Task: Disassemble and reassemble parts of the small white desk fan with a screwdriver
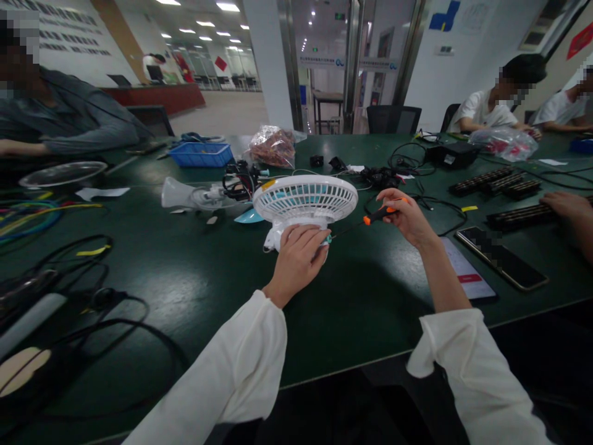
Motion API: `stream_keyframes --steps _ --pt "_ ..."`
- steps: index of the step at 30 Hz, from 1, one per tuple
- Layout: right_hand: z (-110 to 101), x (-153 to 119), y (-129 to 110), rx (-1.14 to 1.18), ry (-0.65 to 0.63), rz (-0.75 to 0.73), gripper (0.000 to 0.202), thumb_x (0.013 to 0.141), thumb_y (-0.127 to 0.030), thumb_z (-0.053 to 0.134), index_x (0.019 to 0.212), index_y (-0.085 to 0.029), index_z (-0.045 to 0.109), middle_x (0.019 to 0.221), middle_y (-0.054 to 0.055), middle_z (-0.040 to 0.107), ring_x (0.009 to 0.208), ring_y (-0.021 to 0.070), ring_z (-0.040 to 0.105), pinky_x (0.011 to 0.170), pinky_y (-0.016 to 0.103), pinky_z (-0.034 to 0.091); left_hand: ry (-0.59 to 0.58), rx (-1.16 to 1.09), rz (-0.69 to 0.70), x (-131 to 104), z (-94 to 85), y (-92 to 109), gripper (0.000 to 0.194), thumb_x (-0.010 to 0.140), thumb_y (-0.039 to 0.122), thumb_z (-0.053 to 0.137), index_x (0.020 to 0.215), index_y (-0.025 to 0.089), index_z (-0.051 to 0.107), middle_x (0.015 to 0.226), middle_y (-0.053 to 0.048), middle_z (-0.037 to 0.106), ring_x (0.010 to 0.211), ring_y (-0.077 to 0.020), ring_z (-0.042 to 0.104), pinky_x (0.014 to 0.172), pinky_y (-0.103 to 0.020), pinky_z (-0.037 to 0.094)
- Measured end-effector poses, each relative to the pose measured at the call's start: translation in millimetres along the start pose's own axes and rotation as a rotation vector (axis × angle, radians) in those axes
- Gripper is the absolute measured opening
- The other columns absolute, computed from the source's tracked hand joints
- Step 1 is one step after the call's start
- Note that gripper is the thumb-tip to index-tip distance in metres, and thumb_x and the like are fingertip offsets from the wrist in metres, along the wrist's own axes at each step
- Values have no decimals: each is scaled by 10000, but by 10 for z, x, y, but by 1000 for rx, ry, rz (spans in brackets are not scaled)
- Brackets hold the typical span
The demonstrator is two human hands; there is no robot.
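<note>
A small white fan [306, 196] with a round grille and pale blue blades rests face up on the dark green table [352, 321]. My left hand [301, 256] is wrapped round its white motor housing, below the grille. To the right, my right hand [402, 216] grips the black and orange handle of a screwdriver [378, 216]. The thin shaft points left, its tip at a small teal part [329, 238] on the housing's right side; whether they touch is hard to tell.
Behind the fan lie a white stand [185, 194], a blue tray [201, 154] and a plastic bag [273, 147]. Cables [106, 300] spread on the left. Two phones [503, 258] lie at right, near another person's hand [567, 204]. Several people sit around the table.
</note>
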State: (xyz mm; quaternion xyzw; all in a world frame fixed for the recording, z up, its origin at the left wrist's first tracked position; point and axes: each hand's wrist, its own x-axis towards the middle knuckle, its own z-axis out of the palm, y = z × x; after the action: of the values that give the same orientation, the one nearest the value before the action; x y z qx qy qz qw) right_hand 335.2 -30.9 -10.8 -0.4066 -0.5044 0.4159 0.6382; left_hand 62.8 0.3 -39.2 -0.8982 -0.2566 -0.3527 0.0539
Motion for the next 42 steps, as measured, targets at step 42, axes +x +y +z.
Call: stream_keyframes --steps 42 --pt "45 2 94 123 -22 74 191 760 -366 609 788 -180 642 568 -50 373 481 69 303 441 192 292 -8 44 62 -27 -20 -22 331 902 215 494 1224 168 557 1163 -79 658 1125 -222 558 1035 -436 353"
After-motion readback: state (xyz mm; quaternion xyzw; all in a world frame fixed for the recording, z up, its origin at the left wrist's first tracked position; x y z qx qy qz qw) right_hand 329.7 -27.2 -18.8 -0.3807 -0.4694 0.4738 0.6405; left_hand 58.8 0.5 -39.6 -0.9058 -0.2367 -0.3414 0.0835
